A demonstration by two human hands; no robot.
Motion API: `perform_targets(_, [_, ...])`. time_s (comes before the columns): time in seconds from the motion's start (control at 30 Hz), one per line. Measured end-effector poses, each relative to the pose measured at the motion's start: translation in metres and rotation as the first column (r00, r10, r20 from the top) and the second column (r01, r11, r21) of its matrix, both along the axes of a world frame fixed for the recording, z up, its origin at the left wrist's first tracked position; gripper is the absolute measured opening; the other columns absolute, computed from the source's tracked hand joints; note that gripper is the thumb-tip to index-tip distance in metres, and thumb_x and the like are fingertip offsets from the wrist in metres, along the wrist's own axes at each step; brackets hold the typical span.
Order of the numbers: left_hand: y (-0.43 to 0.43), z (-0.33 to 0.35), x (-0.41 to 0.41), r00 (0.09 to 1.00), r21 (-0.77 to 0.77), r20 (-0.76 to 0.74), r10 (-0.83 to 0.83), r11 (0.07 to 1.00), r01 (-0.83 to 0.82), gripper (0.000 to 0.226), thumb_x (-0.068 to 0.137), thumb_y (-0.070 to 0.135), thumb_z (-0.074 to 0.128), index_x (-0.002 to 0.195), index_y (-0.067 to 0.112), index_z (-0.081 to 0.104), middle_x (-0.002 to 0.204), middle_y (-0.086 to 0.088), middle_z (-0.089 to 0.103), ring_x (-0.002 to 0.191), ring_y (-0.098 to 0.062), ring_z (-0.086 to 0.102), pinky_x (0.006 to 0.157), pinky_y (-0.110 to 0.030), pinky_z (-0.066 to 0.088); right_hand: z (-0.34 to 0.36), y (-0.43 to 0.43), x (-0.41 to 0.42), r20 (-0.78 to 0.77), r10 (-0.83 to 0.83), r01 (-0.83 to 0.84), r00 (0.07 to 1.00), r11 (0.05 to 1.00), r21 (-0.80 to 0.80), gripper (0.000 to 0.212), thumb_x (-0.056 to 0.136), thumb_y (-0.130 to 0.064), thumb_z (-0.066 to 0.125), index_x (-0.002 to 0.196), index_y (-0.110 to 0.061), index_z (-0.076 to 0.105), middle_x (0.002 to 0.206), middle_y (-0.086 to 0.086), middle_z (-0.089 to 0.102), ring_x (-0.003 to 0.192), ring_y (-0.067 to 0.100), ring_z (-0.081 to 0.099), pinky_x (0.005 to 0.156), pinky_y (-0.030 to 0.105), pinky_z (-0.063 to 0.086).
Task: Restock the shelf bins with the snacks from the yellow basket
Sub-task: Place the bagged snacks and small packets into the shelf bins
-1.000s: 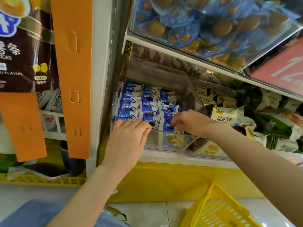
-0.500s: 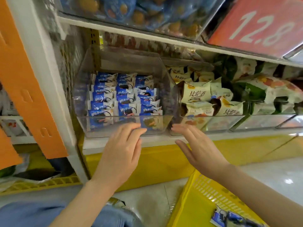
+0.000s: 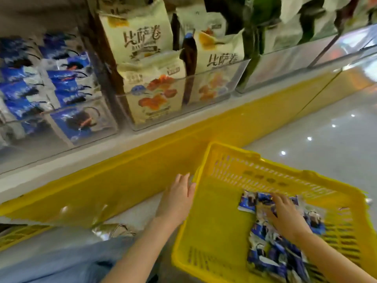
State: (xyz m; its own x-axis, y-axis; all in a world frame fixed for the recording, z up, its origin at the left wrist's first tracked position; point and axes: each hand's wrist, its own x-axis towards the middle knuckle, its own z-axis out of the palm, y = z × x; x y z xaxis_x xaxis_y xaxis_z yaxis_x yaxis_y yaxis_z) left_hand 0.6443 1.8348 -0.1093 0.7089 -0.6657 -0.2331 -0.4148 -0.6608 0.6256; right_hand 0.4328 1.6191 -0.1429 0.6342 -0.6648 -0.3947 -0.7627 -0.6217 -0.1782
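A yellow basket (image 3: 220, 217) stands on the floor at the lower right, with several blue-and-white snack packs (image 3: 273, 250) heaped in its right half. My right hand (image 3: 285, 215) lies on top of that heap, fingers spread over the packs; whether it grips one I cannot tell. My left hand (image 3: 177, 199) rests open against the basket's left rim, holding nothing. At the upper left a clear shelf bin (image 3: 61, 129) holds rows of the same blue packs (image 3: 67, 82).
A second clear bin (image 3: 220, 78) to the right holds cream pizza-roll bags (image 3: 140, 39); further right come bins with green bags. A yellow plinth (image 3: 122, 176) runs under the shelf. Glossy grey floor (image 3: 318, 139) lies behind the basket. My blue-clad knee (image 3: 61, 260) is at the lower left.
Both hands have dropped from the shelf bin to the basket. The right hand now lies on the packs, the left at the rim. The view has tilted down and to the right.
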Motion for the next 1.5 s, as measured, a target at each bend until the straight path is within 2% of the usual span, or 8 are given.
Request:
perform_targets(0.33, [-0.040,-0.028,-0.006,0.986,-0.154,-0.062,0.152,0.975,-0.160,0.022,0.098,0.026,0.040,0.110,0.009,0.046,0.092,-0.015,0.062,0.084,-0.036,0.058,0.058,-0.028,0.026,-0.057,-0.070,-0.035,-0.256,-0.033,-0.012,0.966,0.985,-0.173,0.058,0.090,-0.034,0.057,0.139,-0.015,0.031,0.141,0.007,0.038,0.131,0.028,0.032,0.105,0.038,0.032])
perform_targets(0.67, [-0.021,-0.026,-0.008,0.990,-0.172,0.065,0.128,0.978,-0.116,0.028,0.097,0.028,0.042,0.116,0.008,0.047,0.059,0.011,0.042,0.047,-0.003,0.039,0.046,-0.015,0.030,-0.042,-0.050,-0.015,0.016,-0.140,0.140,0.990,0.990,0.013,0.044,0.092,-0.037,0.054,0.123,-0.008,0.046,0.107,0.015,0.063,0.088,0.029,0.058,0.064,0.035,0.046])
perform_targets(0.77, [-0.009,-0.027,-0.007,0.990,-0.153,0.050,0.135,0.980,-0.126,0.028,0.097,0.031,0.039,0.116,0.011,0.045,0.062,0.009,0.045,0.049,-0.005,0.041,0.043,-0.014,0.031,-0.032,-0.024,-0.003,0.083,-0.090,0.079,0.992,0.988,0.133,0.039,0.095,-0.037,0.047,0.122,-0.010,0.042,0.103,0.011,0.064,0.068,0.015,0.051,0.055,0.027,0.038])
perform_targets(0.9, [0.002,-0.021,-0.009,0.993,-0.089,0.017,0.116,0.989,-0.114,0.036,0.098,0.033,0.036,0.126,0.011,0.041,0.077,0.006,0.051,0.062,-0.010,0.048,0.050,-0.020,0.032,-0.010,0.011,0.019,0.191,-0.038,-0.021,0.981,0.954,0.300,0.045,0.096,-0.036,0.045,0.133,-0.010,0.041,0.119,0.010,0.059,0.092,0.020,0.058,0.074,0.026,0.043])
perform_targets(1.07, [0.007,0.005,-0.023,0.938,-0.160,0.328,0.116,0.985,-0.066,0.033,0.094,0.020,0.049,0.126,0.013,0.045,0.113,0.000,0.050,0.097,-0.008,0.044,0.080,-0.021,0.037,0.027,0.059,0.045,0.371,-0.265,-0.001,0.890,0.813,0.582,0.035,0.095,-0.035,0.045,0.127,-0.020,0.043,0.097,-0.007,0.057,0.083,0.002,0.058,0.068,0.018,0.048])
perform_targets(1.17, [0.002,0.017,-0.047,0.983,-0.253,-0.101,0.153,0.952,-0.174,0.024,0.095,0.029,0.046,0.117,0.019,0.047,0.101,0.007,0.051,0.086,-0.003,0.048,0.070,-0.014,0.036,0.039,0.088,0.053,0.447,-0.442,0.027,0.778,0.734,0.679,0.019,0.097,-0.032,0.041,0.109,-0.022,0.051,0.074,-0.009,0.050,0.056,-0.005,0.047,0.054,0.012,0.038])
perform_targets(1.27, [-0.009,0.021,-0.069,0.733,-0.226,-0.666,0.140,0.898,-0.377,0.011,0.095,0.026,0.049,0.098,0.018,0.055,0.084,0.007,0.058,0.074,0.001,0.055,0.060,-0.006,0.039,0.045,0.113,0.055,0.481,-0.526,0.010,0.702,0.682,0.731,0.016,0.098,-0.029,0.041,0.098,-0.025,0.056,0.079,-0.008,0.058,0.067,-0.004,0.054,0.061,0.014,0.042])
perform_targets(1.5, [-0.013,0.009,-0.079,0.636,-0.194,-0.756,0.154,0.875,-0.443,0.019,0.093,0.019,0.053,0.110,0.013,0.056,0.093,0.002,0.062,0.079,-0.001,0.058,0.059,-0.004,0.042,0.022,0.079,0.018,0.449,-0.282,0.016,0.848,0.860,0.511,0.029,0.094,-0.038,0.043,0.120,-0.031,0.053,0.118,-0.015,0.055,0.106,-0.003,0.052,0.087,0.014,0.042])
